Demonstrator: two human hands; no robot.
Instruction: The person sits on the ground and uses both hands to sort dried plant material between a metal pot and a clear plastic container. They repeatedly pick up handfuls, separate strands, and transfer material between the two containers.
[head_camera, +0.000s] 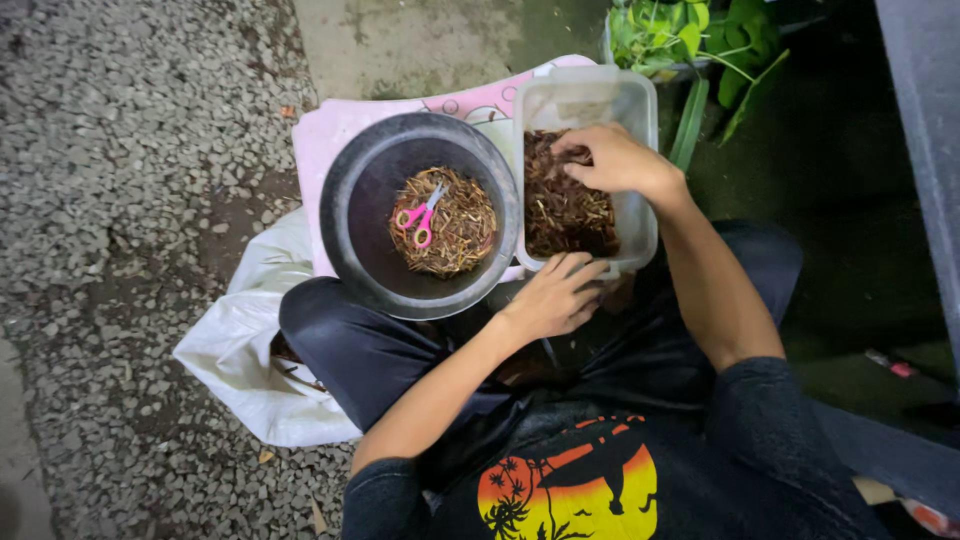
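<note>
Head view: my hands work at a tub of brown chips.
My right hand (612, 160) pinches chips inside the clear tub (585, 170); my left hand (555, 297) grips its near rim. Pink scissors (421, 215) lie in the black bowl (355, 215) beside it.

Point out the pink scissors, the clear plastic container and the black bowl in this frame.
pink scissors (420, 215), head view, on the handle loops.
clear plastic container (585, 92), head view, on its bare far wall.
black bowl (365, 190), head view, on its bare inner left wall.
</note>
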